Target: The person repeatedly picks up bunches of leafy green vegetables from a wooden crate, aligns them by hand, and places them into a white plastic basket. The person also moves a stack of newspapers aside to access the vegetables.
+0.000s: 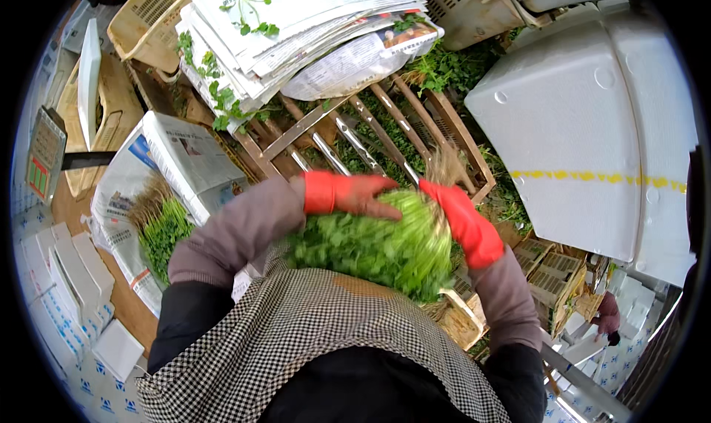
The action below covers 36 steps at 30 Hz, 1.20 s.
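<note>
Both my hands wear red rubber gloves and are at a thick bunch of leafy greens (370, 245) in front of my checked apron. Its pale green stems fan out, with the leaves toward me and to the left; stringy roots stick out at the far right. My left hand (359, 195) lies over the top of the bunch, its fingers curved across the stems. Round the stem end at the right, my right hand (465, 222) is closed, its fingertips partly hidden. The leaves are slightly blurred.
Beyond the bunch stands a metal-barred rack (355, 138) bearing stacked newspapers (296, 31) with loose sprigs. Another bunch of greens (164, 234) lies on newspaper at left, near a scale display (46, 156). A large white foam box (570, 127) stands right; a person (607, 319) is farther off.
</note>
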Tool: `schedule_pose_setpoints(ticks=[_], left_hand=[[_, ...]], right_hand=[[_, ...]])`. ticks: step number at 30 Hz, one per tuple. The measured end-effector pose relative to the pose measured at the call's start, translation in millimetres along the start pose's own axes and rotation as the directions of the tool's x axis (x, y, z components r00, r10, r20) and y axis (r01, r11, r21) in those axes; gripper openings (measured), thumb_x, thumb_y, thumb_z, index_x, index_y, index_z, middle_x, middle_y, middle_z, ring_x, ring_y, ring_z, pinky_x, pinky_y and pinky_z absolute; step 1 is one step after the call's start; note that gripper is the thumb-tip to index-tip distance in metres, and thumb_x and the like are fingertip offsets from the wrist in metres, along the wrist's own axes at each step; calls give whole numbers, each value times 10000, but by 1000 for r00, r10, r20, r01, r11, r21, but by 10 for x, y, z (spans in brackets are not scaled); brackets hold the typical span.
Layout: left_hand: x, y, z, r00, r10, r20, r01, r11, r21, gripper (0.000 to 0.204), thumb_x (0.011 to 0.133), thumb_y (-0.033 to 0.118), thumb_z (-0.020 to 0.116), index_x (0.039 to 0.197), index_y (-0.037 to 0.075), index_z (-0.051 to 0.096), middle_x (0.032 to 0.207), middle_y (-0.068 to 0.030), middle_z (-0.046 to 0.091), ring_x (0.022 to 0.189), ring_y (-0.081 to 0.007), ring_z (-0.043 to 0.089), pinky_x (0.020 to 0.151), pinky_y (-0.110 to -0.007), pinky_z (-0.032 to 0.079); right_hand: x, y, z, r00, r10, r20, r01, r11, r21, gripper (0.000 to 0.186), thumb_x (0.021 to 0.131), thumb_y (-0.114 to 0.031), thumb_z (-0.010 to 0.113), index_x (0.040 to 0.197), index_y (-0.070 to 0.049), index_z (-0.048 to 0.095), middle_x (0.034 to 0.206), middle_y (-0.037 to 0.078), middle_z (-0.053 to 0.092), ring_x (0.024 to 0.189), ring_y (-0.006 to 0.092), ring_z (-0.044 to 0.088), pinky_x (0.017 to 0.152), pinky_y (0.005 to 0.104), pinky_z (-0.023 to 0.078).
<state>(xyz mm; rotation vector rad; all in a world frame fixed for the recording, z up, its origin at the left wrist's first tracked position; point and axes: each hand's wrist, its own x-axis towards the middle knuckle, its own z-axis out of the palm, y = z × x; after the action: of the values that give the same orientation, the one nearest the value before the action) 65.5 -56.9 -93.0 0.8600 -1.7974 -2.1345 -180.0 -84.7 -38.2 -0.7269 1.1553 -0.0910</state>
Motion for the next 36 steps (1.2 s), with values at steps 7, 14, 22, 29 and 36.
schedule_pose_setpoints(ticks=[7, 14, 22, 29, 36], left_hand=[[280, -413, -762, 882, -314, -350, 457, 746, 484, 763, 895, 664, 516, 1236, -15, 585, 1187, -207, 638, 1095, -358, 611, 924, -438, 490], [53, -314, -282, 860, -203, -468, 424, 793, 437, 813, 940, 635, 459, 1431, -9, 387, 1232, -280, 596, 1152, -387, 583, 975, -426, 470], [147, 3, 1221, 633, 36, -773, 24, 998, 66, 1017, 785, 541, 750, 1501, 17, 253, 1385, -209, 506, 1348, -326, 445, 1081, -383, 386], [258, -385, 1294, 387, -280, -879, 567, 823, -13, 1170, 643, 644, 786, 1451, -44, 294, 1103, -274, 623, 1030, -401, 620, 878, -442, 506], [231, -574, 1375, 431, -233, -872, 519, 854, 29, 1190, 653, 694, 745, 1419, -112, 321, 1036, -261, 629, 937, -355, 639, 808, -422, 522]], right_hand=[[1188, 266, -494, 893, -182, -411, 141, 982, -128, 552, 918, -399, 642, 1261, 28, 573, 1202, 127, 627, 1091, 206, 592, 931, 317, 454], [68, 987, -227, 778, -393, -489, 346, 919, -189, 833, 941, -615, 499, 1514, -44, 296, 1470, 166, 426, 1343, 244, 425, 1125, 367, 300], [184, 1564, 347, 745, -357, -564, 595, 737, 320, 800, 868, -159, 737, 1494, -1, 265, 1408, 134, 469, 1245, 223, 490, 1037, 358, 405], [66, 1045, 141, 454, -798, -396, 263, 545, -797, 759, 890, -332, 700, 1444, 52, 350, 1364, 282, 491, 1255, 382, 494, 1067, 434, 368], [643, 427, -99, 657, -723, 214, 261, -48, -964, 250, 820, -253, 685, 984, -64, 683, 883, 168, 671, 902, 352, 636, 805, 480, 480]])
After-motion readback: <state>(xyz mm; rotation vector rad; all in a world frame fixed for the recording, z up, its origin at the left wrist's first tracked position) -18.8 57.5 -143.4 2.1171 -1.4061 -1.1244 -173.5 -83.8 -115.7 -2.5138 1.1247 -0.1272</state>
